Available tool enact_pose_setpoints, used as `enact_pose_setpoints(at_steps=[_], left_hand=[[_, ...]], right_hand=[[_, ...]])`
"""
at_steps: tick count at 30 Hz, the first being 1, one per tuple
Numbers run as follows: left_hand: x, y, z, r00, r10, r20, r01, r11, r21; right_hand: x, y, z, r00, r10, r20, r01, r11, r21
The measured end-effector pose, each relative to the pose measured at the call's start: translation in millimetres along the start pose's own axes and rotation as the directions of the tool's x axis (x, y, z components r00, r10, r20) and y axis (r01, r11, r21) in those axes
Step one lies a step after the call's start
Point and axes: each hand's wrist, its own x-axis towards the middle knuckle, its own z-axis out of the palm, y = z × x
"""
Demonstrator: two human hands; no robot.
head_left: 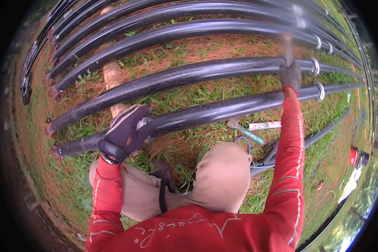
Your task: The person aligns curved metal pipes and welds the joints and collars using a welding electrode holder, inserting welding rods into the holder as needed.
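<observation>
Red shirt [180, 231] sits before the nearest pole [222, 110]; left hand [129, 130] overlies it, finger state unclear; above it, right hand [290, 76] clamps fingers round a blurred tool [288, 53].

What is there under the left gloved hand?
The nearest black pole shows on both sides of the left hand; the stretch directly beneath is covered, so its surface there cannot be seen.

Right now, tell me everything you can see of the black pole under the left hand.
The black pole looks like scuffed, glossy metal, with a brownish left end, a silver collar and a thinner section beyond. It lies crosswise over grass; the gloved left hand appears to touch it, and the right forearm crosses above it.
</observation>
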Motion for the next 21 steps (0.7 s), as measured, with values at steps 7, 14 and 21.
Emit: enact_pose_setpoints(at_steps=[7, 14, 21], left_hand=[[-21, -19, -48, 0.914, -0.335, -0.228, 0.284, 0.931, -0.229], [-31, -28, -61, 0.870, -0.386, -0.308, 0.202, 0.847, -0.491], [-27, -49, -60, 0.920, -0.242, -0.309, 0.157, 0.948, -0.276]], right_hand=[[88, 65, 73, 0.951, 0.091, 0.297, -0.051, 0.989, -0.140], [46, 42, 69, 0.956, -0.098, 0.275, 0.089, 0.995, 0.045], [-87, -92, 61, 0.799, -0.274, 0.535, 0.121, 0.945, 0.303]])
